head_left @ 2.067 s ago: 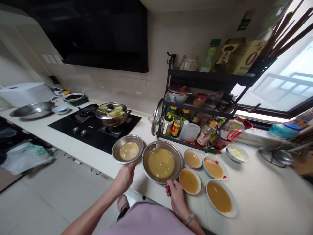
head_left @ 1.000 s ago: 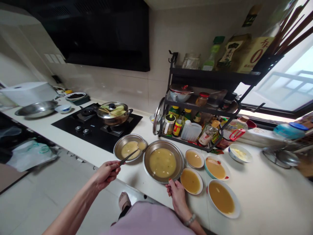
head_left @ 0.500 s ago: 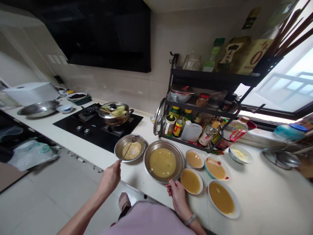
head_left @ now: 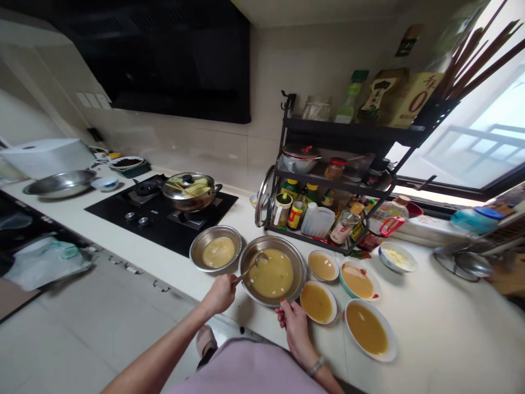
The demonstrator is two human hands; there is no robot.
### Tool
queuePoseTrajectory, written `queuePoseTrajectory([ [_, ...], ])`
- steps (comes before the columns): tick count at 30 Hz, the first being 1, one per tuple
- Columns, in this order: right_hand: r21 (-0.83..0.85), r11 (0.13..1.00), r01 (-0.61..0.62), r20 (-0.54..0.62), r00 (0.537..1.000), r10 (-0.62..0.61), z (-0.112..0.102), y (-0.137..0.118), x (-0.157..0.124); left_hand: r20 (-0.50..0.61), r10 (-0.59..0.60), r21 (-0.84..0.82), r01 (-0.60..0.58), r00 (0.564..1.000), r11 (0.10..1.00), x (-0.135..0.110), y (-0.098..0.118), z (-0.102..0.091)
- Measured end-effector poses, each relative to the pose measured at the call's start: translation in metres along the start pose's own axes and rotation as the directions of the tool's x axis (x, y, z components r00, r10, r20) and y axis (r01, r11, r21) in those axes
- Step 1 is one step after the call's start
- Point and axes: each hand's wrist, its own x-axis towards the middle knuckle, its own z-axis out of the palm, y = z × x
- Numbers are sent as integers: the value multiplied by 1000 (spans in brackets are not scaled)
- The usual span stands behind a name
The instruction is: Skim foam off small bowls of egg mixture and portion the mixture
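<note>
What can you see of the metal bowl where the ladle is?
The metal bowl is round and silvery, probably steel, with sloping walls. It stands upright on the white counter, partly filled with cloudy yellowish liquid. The ladle in the left hand reaches inside; the right hand apparently pinches the bowl's near rim.

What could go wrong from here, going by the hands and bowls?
1. The left hand holds a ladle over the large metal bowl; drips might land on the counter if it swings outside the rim.
2. The right hand is at that bowl's near rim; a push or tug there could slosh the liquid.
3. A filled white-rimmed bowl sits right beside that hand; a sideways bump might spill it.
</note>
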Motion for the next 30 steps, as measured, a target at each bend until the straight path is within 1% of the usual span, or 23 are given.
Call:
queuePoseTrajectory([
  [1, 1, 1000, 0, 2, 1000, 0, 0, 0, 0, 35, -55, -53, 57, 998, 997, 1, 2, -2],
  [2, 2, 1000, -1, 3, 1000, 1, 0, 0, 0, 79, -126, -152, 137, 989, 979, 2, 3, -3],
  [3, 4, 1000, -2, 5, 1000, 2, 0, 1, -1, 130, -196, -269, 225, 972, 936, 2, 3, -5],
  [4, 5, 1000, -2, 5, 1000, 2, -1, 1, -1, 183, -250, -382, 303, 951, 873, 1, 2, -7],
  [5, 5, 1000, -1, 5, 1000, 1, -1, 1, -1, 223, -280, -478, 355, 934, 804, 1, 1, -8],
  [6, 5, 1000, 1, 5, 1000, -1, -1, 1, -1, 251, -289, -549, 382, 924, 744, 0, -1, -9],
  [7, 6, 1000, 3, 7, 1000, -3, -1, 1, -1, 273, -289, -595, 397, 918, 699, -2, -2, -11],
  [9, 7, 1000, 6, 11, 1000, -6, -2, 1, -1, 302, -284, -642, 414, 910, 645, -4, -5, -14],
  [13, 3, 1000, 9, 5, 1000, -9, -2, 1, -2, 309, -285, -688, 420, 907, 592, -12, -6, -24],
  [15, -1, 1000, 10, 7, 1000, -10, -2, 1, -2, 313, -273, -715, 415, 910, 562, -17, -5, -32],
  [18, 1, 1000, 13, 13, 1000, -13, -2, 1, -2, 315, -249, -771, 400, 916, 496, -24, -6, -47],
  [21, 4, 1000, 9, 8, 1000, -9, -2, 2, -1, 274, -255, -820, 364, 927, 441, -31, -10, -65],
  [24, 2, 1000, -3, 4, 1000, 3, -3, 2, 0, 196, -289, -838, 314, 937, 448, -36, -18, -80],
  [26, 4, 1000, -9, 5, 1000, 9, -3, 3, 0, 133, -318, -820, 284, 939, 497, -37, -24, -85],
  [28, 8, 1000, -10, 7, 1000, 10, -3, 3, 1, 50, -353, -757, 266, 934, 597, -37, -31, -87],
  [30, 10, 1000, -9, 6, 1000, 9, -3, 3, 1, -79, -370, -599, 253, 926, 760, -35, -38, -86],
])
